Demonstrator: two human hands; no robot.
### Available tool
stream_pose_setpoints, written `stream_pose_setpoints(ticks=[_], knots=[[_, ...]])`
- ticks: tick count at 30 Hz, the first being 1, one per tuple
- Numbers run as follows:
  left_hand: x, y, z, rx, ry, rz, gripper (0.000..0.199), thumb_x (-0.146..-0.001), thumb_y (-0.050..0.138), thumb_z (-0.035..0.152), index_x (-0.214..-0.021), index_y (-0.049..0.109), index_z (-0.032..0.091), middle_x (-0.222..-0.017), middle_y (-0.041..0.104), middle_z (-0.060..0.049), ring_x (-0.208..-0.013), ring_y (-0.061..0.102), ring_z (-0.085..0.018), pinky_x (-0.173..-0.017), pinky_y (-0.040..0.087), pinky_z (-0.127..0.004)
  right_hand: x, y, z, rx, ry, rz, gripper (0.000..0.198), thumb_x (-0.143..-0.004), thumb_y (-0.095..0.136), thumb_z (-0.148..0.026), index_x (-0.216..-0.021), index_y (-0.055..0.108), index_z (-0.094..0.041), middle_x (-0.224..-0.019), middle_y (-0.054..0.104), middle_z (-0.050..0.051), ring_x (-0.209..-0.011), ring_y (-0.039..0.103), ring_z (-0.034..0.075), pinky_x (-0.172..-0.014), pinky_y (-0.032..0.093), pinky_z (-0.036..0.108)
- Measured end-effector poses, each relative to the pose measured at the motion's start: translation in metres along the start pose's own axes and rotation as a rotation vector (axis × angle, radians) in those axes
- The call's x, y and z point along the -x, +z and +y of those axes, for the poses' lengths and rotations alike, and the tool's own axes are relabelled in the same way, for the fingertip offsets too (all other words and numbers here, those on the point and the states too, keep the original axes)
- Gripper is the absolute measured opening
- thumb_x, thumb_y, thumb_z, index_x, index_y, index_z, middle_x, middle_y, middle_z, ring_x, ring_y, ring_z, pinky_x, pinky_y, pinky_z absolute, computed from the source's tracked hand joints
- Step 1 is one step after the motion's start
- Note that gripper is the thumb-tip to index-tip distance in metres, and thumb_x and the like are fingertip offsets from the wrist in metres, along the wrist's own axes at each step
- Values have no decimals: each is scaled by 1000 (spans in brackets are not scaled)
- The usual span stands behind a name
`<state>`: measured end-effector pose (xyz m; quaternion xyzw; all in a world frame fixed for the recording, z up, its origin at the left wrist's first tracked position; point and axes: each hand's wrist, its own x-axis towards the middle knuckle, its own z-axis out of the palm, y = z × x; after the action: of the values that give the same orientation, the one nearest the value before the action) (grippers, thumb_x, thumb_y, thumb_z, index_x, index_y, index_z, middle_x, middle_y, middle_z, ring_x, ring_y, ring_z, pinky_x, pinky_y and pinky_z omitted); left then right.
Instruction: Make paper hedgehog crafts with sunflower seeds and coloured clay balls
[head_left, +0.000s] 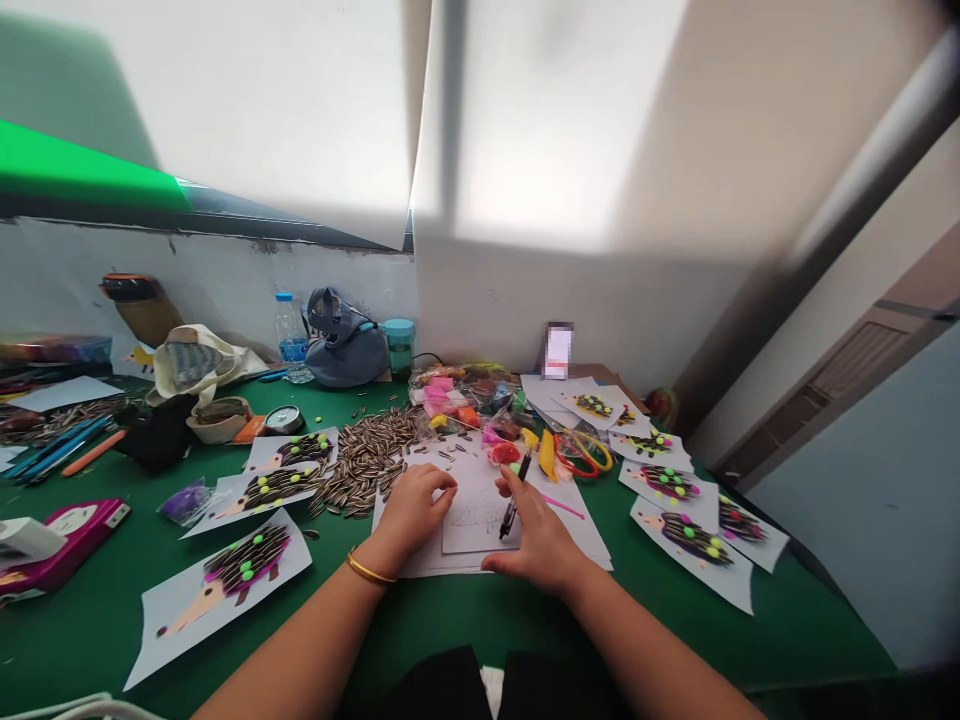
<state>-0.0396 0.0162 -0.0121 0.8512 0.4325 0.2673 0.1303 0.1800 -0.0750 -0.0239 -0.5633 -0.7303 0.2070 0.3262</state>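
My right hand (541,535) holds a black pen (516,497) slantwise between its fingers, the thumb stretched out to the left. Beneath lies a small white sheet (469,538) with a faint line drawing, on top of larger white paper (592,540). My left hand (416,512), with a gold bangle at the wrist, rests by the sheet's left edge. Its fingers are curled in together, and nothing shows in them. Past the right hand lies a pink strip (562,507). A heap of striped sunflower seeds (367,455) spreads beyond the left hand.
Hedgehog cards with seed spines and coloured dots lie on both sides, such as a left card (255,610) and a right card (694,550). Scissors (585,453), bagged craft bits (450,395), a water bottle (291,340), a blue bag (345,350) and a phone (557,352) stand or lie farther back.
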Motion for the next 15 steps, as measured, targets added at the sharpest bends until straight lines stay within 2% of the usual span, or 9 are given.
stream_pose_setpoints(ticks=[4,6,8,9,11,13,15], knots=[[1,2,-4,-47,-12,-23,14,-84,60,25,-92,71,24,-99,69,-5,-99,60,-22,-90,42,-36,4,-12,3,117,-1,-21,65,-84,51,-17,-146,37,-30,-127,55,8,-109,58,21,-93,48,36],[3,3,-3,-64,-1,-43,18,-82,62,24,-97,71,24,-105,69,-5,-105,59,-23,-92,41,-37,7,-22,12,173,16,-4,64,-86,40,-10,-146,37,-33,-129,57,5,-111,59,19,-92,48,32],[4,4,-2,-81,15,-70,24,-80,64,23,-103,70,25,-112,68,-4,-110,57,-24,-95,39,-38,12,-34,25,246,96,28,69,-88,41,-13,-152,23,-33,-131,58,5,-109,61,19,-90,48,32],[5,4,-1,-91,22,-85,26,-80,64,24,-106,69,26,-116,67,-4,-113,56,-24,-96,38,-39,14,-41,32,308,156,37,67,-90,43,-18,-152,23,-32,-129,61,6,-105,63,21,-87,49,33],[6,5,1,-110,32,-113,29,-81,64,24,-109,68,28,-120,67,-3,-116,54,-25,-96,36,-40,17,-53,46,427,218,29,52,-92,44,-26,-144,40,-30,-120,66,6,-101,64,23,-83,49,34],[7,4,2,-125,42,-137,28,-82,62,24,-109,67,28,-119,67,-3,-116,54,-24,-96,36,-40,17,-63,58,521,186,32,34,-94,42,-28,-123,60,-27,-114,68,5,-104,63,23,-85,48,33],[8,4,2,-129,52,-152,27,-82,62,23,-108,67,28,-116,68,-4,-114,55,-24,-95,36,-39,16,-69,67,588,153,61,30,-96,40,-28,-109,66,-24,-109,68,6,-103,62,22,-85,46,32]])
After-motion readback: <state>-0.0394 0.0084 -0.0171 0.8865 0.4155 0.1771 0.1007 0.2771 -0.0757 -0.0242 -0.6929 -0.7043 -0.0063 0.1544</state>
